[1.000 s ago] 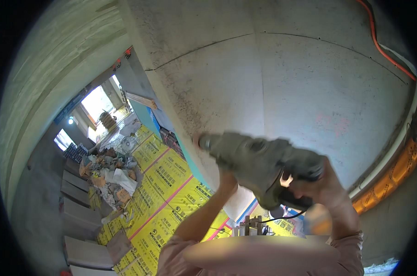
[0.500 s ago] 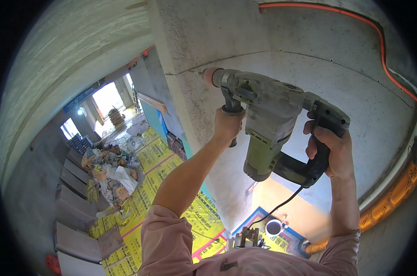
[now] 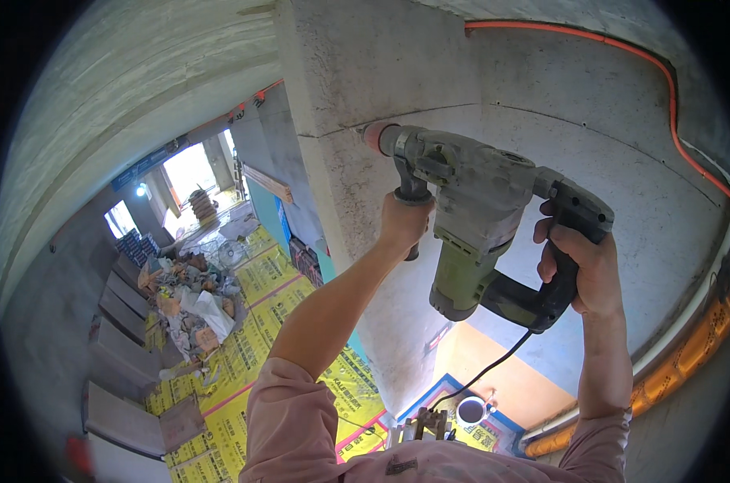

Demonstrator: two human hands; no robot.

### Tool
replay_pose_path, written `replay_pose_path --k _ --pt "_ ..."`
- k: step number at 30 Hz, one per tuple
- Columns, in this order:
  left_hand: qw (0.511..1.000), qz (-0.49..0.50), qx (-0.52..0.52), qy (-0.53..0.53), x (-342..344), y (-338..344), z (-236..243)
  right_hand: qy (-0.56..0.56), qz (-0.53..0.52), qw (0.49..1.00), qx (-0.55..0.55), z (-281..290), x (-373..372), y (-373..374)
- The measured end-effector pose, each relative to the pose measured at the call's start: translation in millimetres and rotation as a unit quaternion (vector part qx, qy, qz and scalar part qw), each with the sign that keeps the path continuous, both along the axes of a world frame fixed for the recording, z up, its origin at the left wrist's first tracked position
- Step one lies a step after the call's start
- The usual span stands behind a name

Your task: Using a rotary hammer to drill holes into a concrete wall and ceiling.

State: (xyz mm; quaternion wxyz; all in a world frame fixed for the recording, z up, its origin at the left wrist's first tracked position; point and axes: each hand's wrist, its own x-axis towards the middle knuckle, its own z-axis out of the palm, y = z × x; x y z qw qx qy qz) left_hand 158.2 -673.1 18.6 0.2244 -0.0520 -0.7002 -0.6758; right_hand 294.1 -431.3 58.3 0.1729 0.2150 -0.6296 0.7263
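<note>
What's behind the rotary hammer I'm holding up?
Behind the rotary hammer, gray concrete wall shows around it and through the gap inside its rear handle. The patch of wall directly covered by the tool can't be seen.

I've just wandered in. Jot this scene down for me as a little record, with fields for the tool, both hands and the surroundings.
Tool: drill, green and grey, raised; its tip is by a dark line on the wall, contact unclear
Left hand: grips the side handle
Right hand: grips the rear handle
Cord: black, hangs from the rear handle
Floor: yellow sheeting, rubbish heap
Far right: orange pipe
</note>
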Motion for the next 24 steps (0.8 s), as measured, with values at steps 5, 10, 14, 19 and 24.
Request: replay_pose_path --k 5,10,14,19,24 --pt "1.000 -0.017 0.016 0.003 -0.7 1.7 3.3 0.009 -0.010 1.000 0.010 9.6 4.5 -1.3" --pt "1.000 -0.022 0.006 0.000 -1.1 1.4 4.0 -0.002 -0.019 1.000 0.012 13.2 8.1 -3.5" --pt "0.999 -0.024 0.019 -0.007 -2.3 1.9 4.0 -0.005 -0.023 1.000 0.017 16.6 8.8 -3.0" --pt "0.998 -0.041 0.047 -0.006 -7.5 3.3 2.4 -0.011 -0.018 0.999 0.044 22.7 9.0 -3.8" --pt "0.997 -0.049 0.049 0.026 -15.0 5.8 -0.7 -0.008 -0.012 0.997 0.069 31.1 13.1 -8.2"
